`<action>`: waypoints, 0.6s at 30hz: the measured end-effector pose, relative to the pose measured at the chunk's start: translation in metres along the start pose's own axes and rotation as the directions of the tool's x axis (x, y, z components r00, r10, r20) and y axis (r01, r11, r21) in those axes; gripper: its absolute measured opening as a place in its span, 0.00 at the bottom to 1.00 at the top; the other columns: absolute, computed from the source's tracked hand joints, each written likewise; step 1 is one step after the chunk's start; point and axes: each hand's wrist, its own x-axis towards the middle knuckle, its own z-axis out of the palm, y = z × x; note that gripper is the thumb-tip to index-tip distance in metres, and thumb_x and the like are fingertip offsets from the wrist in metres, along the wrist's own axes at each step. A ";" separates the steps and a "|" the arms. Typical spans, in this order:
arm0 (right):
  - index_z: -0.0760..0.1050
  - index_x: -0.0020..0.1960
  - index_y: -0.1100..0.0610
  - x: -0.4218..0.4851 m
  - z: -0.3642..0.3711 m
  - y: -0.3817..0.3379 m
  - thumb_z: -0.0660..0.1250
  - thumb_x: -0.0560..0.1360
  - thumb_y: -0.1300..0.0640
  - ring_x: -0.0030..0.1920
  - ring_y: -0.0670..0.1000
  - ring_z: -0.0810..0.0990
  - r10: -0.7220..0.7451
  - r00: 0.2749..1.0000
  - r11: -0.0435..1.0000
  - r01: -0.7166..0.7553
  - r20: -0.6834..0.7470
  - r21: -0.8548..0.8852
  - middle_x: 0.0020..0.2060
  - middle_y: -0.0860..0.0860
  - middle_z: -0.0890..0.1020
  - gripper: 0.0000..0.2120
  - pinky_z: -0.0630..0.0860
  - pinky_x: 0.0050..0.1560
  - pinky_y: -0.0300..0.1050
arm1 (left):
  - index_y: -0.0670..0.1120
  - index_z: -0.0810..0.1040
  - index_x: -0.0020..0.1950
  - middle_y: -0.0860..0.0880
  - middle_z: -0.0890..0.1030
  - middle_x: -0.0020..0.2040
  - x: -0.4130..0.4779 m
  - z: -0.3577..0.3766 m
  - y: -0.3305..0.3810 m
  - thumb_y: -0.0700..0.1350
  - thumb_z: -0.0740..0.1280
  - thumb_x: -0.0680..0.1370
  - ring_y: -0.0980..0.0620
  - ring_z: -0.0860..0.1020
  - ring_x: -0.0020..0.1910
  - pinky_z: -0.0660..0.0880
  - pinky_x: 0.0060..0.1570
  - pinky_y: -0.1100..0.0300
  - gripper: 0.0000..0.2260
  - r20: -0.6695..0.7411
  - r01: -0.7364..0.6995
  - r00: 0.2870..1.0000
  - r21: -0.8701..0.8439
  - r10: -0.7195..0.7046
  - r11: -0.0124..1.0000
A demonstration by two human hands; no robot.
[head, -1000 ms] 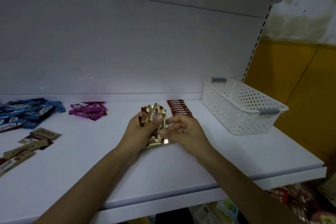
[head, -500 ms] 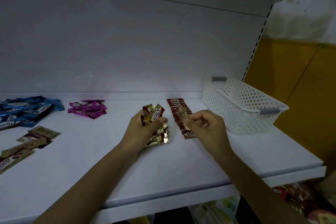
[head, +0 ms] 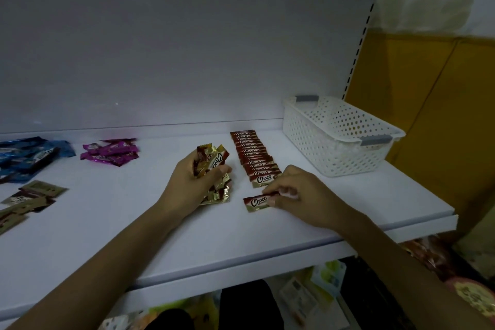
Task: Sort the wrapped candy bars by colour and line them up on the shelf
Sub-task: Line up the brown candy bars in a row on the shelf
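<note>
A row of several red-and-gold Choco bars (head: 253, 158) runs front to back on the white shelf (head: 134, 236). My right hand (head: 300, 193) pinches one more red-and-gold bar (head: 257, 202) by its right end, lying flat on the shelf just in front of the row. My left hand (head: 192, 185) grips a bunch of red-and-gold bars (head: 213, 162) upright, left of the row; the lower ends of the bunch stick out below my palm.
A white perforated basket (head: 334, 142) stands at the right back of the shelf. Purple bars (head: 111, 151), blue bars (head: 29, 158) and olive-brown bars (head: 26, 198) lie in piles at the left. More goods show below the shelf's front edge.
My right hand came away from the bunch with a single bar, carried it over the row, then lowered it onto the shelf in front of the row. My left hand stayed put.
</note>
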 end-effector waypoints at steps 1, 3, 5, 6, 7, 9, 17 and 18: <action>0.82 0.53 0.53 0.001 -0.002 0.001 0.73 0.72 0.55 0.43 0.41 0.74 0.001 1.000 1.000 0.000 -0.012 0.012 0.42 0.43 0.73 0.10 0.68 0.43 0.29 | 0.47 0.77 0.53 0.44 0.85 0.47 -0.001 0.000 0.000 0.42 0.71 0.75 0.46 0.84 0.43 0.82 0.41 0.55 0.08 0.003 0.000 1.000 0.001 0.000 1.000; 0.83 0.51 0.54 0.002 -0.007 0.005 0.74 0.70 0.55 0.43 0.43 0.74 -0.003 0.997 0.999 0.000 -0.071 -0.032 0.42 0.45 0.73 0.10 0.70 0.45 0.37 | 0.47 0.77 0.54 0.45 0.85 0.47 -0.001 0.000 0.001 0.42 0.71 0.75 0.47 0.84 0.43 0.81 0.38 0.58 0.09 0.007 0.001 1.000 0.003 -0.001 1.000; 0.83 0.51 0.54 0.002 -0.010 0.010 0.75 0.70 0.55 0.42 0.45 0.73 -0.002 0.991 0.995 -0.012 -0.137 -0.099 0.42 0.47 0.73 0.10 0.71 0.45 0.41 | 0.47 0.78 0.54 0.45 0.85 0.47 -0.001 0.000 0.001 0.41 0.71 0.75 0.48 0.84 0.42 0.80 0.36 0.60 0.09 0.006 0.006 1.000 -0.003 -0.006 1.000; 0.83 0.51 0.54 0.003 -0.011 0.012 0.75 0.70 0.54 0.42 0.46 0.73 0.001 0.988 0.993 -0.020 -0.156 -0.119 0.42 0.48 0.74 0.11 0.71 0.46 0.43 | 0.47 0.78 0.54 0.45 0.85 0.47 -0.001 0.000 0.001 0.41 0.71 0.75 0.49 0.84 0.42 0.79 0.36 0.61 0.09 0.005 0.008 1.000 -0.008 -0.008 1.000; 0.83 0.51 0.54 0.004 -0.011 0.013 0.75 0.70 0.54 0.43 0.47 0.73 0.003 0.986 0.991 -0.026 -0.167 -0.134 0.42 0.48 0.74 0.11 0.71 0.46 0.43 | 0.47 0.78 0.54 0.45 0.85 0.47 -0.001 0.000 0.001 0.41 0.71 0.75 0.49 0.84 0.42 0.79 0.35 0.61 0.09 0.007 0.008 1.000 -0.013 -0.008 1.000; 0.82 0.51 0.54 0.007 -0.010 0.014 0.75 0.70 0.53 0.43 0.48 0.74 0.005 0.984 0.988 -0.033 -0.175 -0.153 0.43 0.48 0.74 0.11 0.71 0.46 0.43 | 0.46 0.77 0.54 0.46 0.85 0.46 -0.001 0.000 0.001 0.41 0.71 0.75 0.49 0.84 0.42 0.79 0.35 0.62 0.09 0.014 0.008 1.000 -0.017 -0.008 1.000; 0.82 0.53 0.53 0.015 -0.005 0.015 0.74 0.70 0.51 0.45 0.49 0.76 0.014 0.984 0.983 -0.046 -0.179 -0.175 0.44 0.50 0.77 0.13 0.74 0.52 0.53 | 0.47 0.77 0.54 0.45 0.85 0.47 0.000 0.000 0.000 0.42 0.71 0.75 0.47 0.84 0.43 0.80 0.37 0.59 0.09 0.022 0.012 1.000 -0.038 -0.011 0.999; 0.82 0.53 0.53 0.016 -0.004 0.015 0.74 0.70 0.51 0.45 0.49 0.76 0.014 0.984 0.983 -0.047 -0.180 -0.177 0.44 0.50 0.77 0.13 0.73 0.52 0.53 | 0.47 0.77 0.54 0.45 0.85 0.47 0.000 0.000 0.000 0.41 0.71 0.75 0.47 0.84 0.42 0.80 0.37 0.58 0.09 0.022 0.012 1.000 -0.046 -0.011 0.999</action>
